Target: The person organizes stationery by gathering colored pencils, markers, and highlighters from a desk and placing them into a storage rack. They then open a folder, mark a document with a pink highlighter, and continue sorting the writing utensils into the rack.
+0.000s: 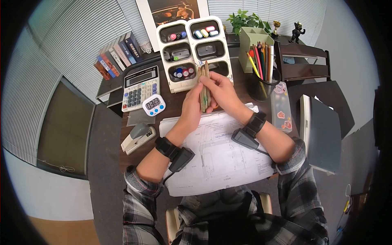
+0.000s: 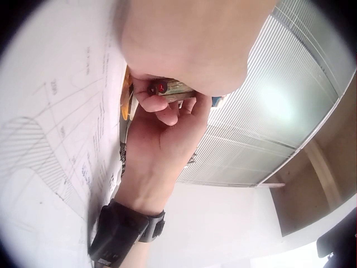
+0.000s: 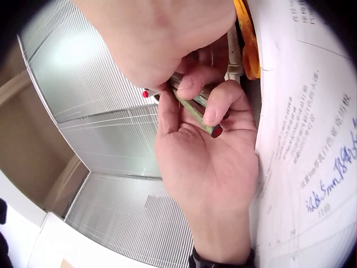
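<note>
Both hands come together above the front of the white organizer [image 1: 178, 86], around a small bundle of pencils [image 1: 203, 96]. The pencils stand roughly upright in the head view, sharpened tips away from the person. My left hand [image 1: 190, 107] grips the bundle from the left, its fingers curled over the pencils in the right wrist view. From the other side my right hand [image 1: 224, 93] holds the same bundle, thumb along its upper part. A green pencil [image 3: 195, 114] with a red end shows between the fingers, and dark ends with red cores show in the left wrist view. Palms hide the rest.
Large printed drawings [image 1: 220, 157] lie under the forearms. Left are a calculator [image 1: 141, 90], a timer [image 1: 154, 105] and a stapler [image 1: 139, 139]. Right are a black mesh cup [image 1: 261, 87] of pencils and a stickered case [image 1: 281, 106]. An orange handle [image 3: 249, 50] lies beside the hands.
</note>
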`<move>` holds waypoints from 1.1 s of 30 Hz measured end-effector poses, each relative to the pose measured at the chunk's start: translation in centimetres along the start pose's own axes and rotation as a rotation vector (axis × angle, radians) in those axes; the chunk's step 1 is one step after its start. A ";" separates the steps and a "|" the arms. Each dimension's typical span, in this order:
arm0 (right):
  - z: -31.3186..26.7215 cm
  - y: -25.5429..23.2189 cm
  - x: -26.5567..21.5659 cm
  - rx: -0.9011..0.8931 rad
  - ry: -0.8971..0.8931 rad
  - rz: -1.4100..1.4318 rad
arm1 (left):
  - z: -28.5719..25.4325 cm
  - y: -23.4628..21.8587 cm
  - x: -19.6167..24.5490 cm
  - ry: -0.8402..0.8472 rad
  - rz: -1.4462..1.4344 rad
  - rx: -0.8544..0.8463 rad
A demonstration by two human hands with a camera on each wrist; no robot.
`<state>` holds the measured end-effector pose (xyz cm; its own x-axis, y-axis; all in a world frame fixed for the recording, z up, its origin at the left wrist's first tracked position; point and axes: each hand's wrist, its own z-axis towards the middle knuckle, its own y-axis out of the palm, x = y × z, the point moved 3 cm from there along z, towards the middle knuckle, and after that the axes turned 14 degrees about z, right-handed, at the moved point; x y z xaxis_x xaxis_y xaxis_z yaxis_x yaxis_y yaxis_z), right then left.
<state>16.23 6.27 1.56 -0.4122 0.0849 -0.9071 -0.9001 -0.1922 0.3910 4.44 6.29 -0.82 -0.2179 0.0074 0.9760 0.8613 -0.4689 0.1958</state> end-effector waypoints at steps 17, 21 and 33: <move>1.0 -1.0 0.6 0.054 -0.189 -0.124 | -0.2 0.6 0.4 -0.024 -0.035 0.033; 0.3 -0.5 -0.1 0.047 -0.096 -0.099 | 0.0 -0.2 -0.1 -0.030 -0.004 -0.046; 0.1 0.1 0.0 -0.035 0.018 -0.097 | -0.2 0.1 -0.1 -0.041 -0.084 -0.056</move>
<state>16.12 6.38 1.62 -0.3201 0.0873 -0.9434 -0.9302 -0.2179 0.2954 4.50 6.06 -0.86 -0.2685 0.0848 0.9596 0.8134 -0.5136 0.2730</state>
